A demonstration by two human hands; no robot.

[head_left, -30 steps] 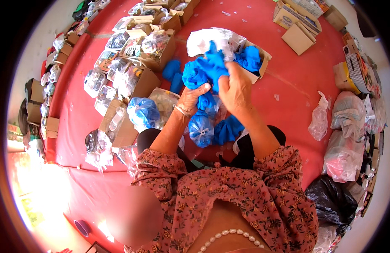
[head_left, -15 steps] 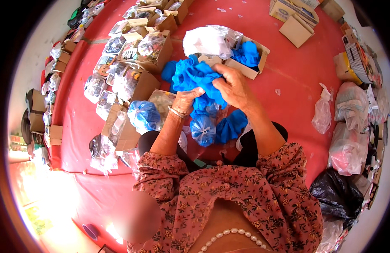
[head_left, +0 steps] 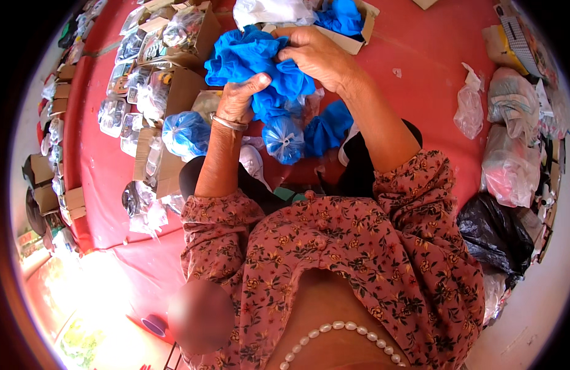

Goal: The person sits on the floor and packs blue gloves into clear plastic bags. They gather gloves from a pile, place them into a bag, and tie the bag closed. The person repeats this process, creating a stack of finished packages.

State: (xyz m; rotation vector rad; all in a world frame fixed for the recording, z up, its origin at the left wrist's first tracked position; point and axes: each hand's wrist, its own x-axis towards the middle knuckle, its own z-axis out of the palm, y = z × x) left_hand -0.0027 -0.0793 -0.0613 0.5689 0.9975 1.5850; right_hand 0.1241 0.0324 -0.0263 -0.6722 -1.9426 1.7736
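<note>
A bunched piece of bright blue fabric [head_left: 245,57] hangs gathered between my two hands, in front of me. My left hand [head_left: 239,102] grips its lower left side, thumb pressed on top and a bracelet at the wrist. On the upper right, my right hand [head_left: 316,55] pinches a fold of it with curled fingers. Just below the fabric sits a tied clear bag with blue contents [head_left: 284,140]. More blue cloth [head_left: 329,126] lies to the right of that bag. Another blue-filled plastic bag [head_left: 186,134] rests left of my left hand.
Beyond my hands stand a white plastic bag [head_left: 274,11] and a carton holding blue cloth [head_left: 340,18]. Cardboard boxes [head_left: 185,86] and clear packs line the left. A clear bag [head_left: 468,108], stuffed plastic bags [head_left: 512,166] and a black bag [head_left: 496,234] lie right on the red floor [head_left: 420,74].
The whole view has shifted, so the surroundings sit higher in the picture. My hands still hold the blue fabric, which looks more spread out, and they have moved slightly apart.
</note>
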